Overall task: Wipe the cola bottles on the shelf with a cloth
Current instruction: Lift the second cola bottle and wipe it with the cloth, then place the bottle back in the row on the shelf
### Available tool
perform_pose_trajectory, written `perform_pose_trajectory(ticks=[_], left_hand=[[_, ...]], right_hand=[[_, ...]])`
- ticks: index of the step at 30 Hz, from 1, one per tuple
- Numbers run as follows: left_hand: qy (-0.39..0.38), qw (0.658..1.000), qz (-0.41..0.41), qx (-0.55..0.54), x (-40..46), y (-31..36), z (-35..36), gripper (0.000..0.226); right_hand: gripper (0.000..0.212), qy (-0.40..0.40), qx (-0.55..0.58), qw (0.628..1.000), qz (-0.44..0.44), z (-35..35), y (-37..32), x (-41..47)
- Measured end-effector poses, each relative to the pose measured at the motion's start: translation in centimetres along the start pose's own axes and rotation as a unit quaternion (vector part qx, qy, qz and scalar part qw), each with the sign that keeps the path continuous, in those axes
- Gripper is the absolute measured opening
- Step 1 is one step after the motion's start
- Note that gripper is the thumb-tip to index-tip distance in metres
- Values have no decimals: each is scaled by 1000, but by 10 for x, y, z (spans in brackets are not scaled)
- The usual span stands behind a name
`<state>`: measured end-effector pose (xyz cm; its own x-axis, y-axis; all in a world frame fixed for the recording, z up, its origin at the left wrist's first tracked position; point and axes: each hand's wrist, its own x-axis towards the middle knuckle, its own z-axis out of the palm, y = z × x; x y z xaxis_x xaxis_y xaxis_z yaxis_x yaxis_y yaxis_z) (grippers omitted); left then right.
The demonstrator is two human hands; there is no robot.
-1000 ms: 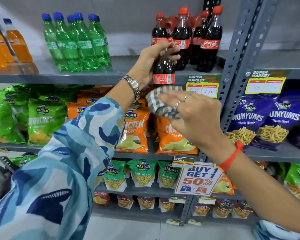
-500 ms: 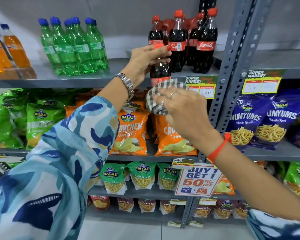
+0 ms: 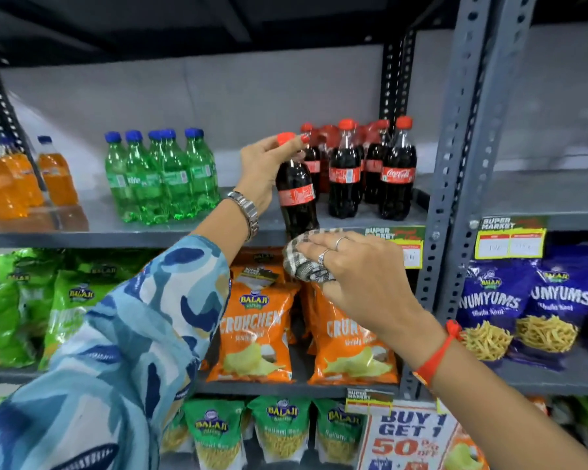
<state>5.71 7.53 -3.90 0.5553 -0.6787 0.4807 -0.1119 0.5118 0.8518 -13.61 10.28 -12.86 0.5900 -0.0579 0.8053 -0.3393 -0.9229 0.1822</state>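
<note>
1. Holding one cola bottle [image 3: 297,195] by the neck, the left hand [image 3: 263,171] is closing its fingers just under the red cap and keeping the bottle upright at the front edge of the shelf [image 3: 150,232].
2. The right hand [image 3: 353,269] is bunching the checked cloth [image 3: 302,262] under the bottle's base, fingers curled round it.
3. The other cola bottles [image 3: 370,174] are sitting further back on the shelf, just beside the held one.
4. Guessing one bottle is getting done and the bunch behind is waiting, but honestly can't tell which are already wiped.
</note>
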Motion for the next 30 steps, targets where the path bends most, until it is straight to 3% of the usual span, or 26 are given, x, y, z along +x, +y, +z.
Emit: perform_pose_trajectory(ticks=[9, 22, 30], left_hand=[[26, 998, 54, 37, 40, 15, 18, 11], [28, 998, 21, 56, 73, -14, 31, 15], [33, 996, -12, 80, 80, -23, 30, 32]], right_hand=[[52, -27, -14, 999, 16, 12, 16, 16], [60, -41, -10, 999, 32, 22, 35, 18], [59, -38, -8, 998, 39, 29, 39, 16]])
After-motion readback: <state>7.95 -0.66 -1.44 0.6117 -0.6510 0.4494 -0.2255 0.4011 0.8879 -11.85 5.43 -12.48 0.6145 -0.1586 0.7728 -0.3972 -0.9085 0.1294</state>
